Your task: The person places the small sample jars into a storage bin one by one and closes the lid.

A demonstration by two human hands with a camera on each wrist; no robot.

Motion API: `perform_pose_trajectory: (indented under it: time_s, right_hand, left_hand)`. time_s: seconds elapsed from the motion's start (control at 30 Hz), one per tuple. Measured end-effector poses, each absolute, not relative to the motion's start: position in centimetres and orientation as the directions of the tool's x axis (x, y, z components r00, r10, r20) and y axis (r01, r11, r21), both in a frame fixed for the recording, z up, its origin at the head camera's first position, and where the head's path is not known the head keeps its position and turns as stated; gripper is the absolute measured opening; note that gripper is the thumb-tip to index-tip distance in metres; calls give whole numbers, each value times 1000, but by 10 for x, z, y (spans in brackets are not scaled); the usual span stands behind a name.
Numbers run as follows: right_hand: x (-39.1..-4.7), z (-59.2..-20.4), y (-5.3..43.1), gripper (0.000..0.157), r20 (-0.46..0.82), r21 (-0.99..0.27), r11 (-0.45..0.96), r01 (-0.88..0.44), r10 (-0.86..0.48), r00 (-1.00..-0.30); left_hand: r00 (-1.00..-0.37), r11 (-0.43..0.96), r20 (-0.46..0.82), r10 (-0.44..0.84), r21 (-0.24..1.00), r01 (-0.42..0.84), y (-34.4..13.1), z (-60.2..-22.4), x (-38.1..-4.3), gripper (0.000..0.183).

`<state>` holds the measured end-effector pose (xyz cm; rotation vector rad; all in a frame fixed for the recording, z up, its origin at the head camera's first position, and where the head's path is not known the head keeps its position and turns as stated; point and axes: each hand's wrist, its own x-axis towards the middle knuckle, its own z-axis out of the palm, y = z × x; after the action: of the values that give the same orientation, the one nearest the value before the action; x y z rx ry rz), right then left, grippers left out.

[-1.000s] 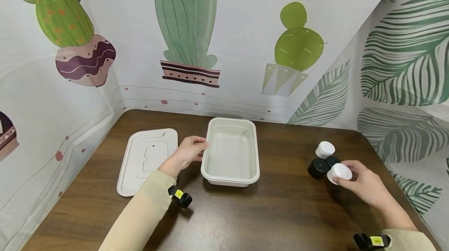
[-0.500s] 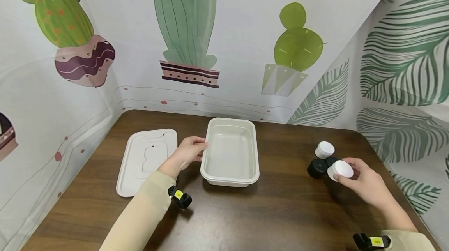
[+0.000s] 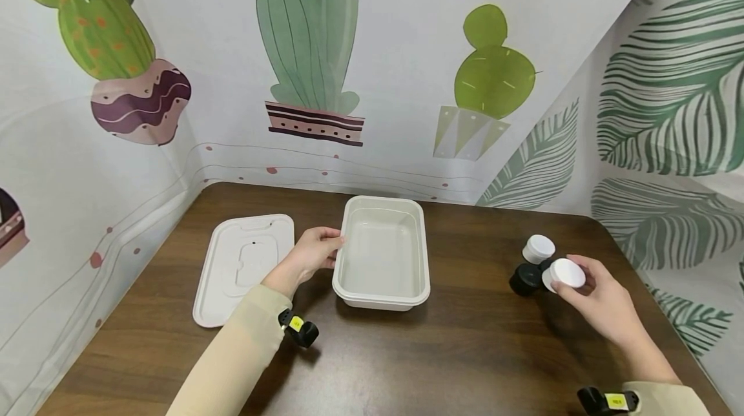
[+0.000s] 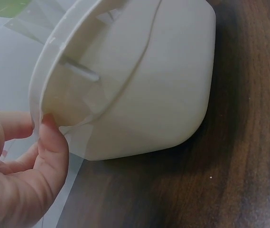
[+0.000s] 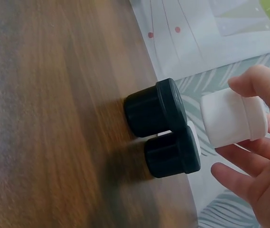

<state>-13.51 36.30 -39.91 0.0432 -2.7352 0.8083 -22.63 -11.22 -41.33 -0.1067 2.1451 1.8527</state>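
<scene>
My left hand (image 3: 316, 249) pinches the left rim of a pale grey rectangular plastic tub (image 3: 380, 303); the left wrist view shows thumb and fingers on either side of that rim (image 4: 54, 52). Nothing lies inside the tub. On the right, my right hand (image 3: 601, 296) grips a small white lidded jar (image 3: 566, 272) between thumb and fingers. In the right wrist view this white jar (image 5: 227, 116) is up off the table, higher than two black lidded jars (image 5: 146, 111) standing beside it. A second white jar (image 3: 538, 248) stands just behind the black ones.
A flat white lid (image 3: 244, 267) lies left of the tub, beside my left forearm. The brown wooden table (image 3: 465, 345) ends at a wall hung with cactus and leaf print cloth (image 3: 407, 80). Black wrist cameras (image 3: 299, 329) are strapped over both sleeves.
My right hand has shifted slightly left and up in the head view with the white jar, which now covers more of the rear black jar. The left hand and tub stay put.
</scene>
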Motion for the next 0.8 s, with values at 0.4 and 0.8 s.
perform_pose_trajectory:
  time_s: [0.4,0.8]
  right_hand:
    - [-139,-405,353,56,316,-589,799,-120,91,-944]
    - [-143,-411,343,55,342,-660,731,-172,89,-935]
  left_hand:
    - [-952,162,-276,131,954,-254,-112,-414,-226,34]
    - [-952,152,-275,133,955,-254,-112,-416,-227,35]
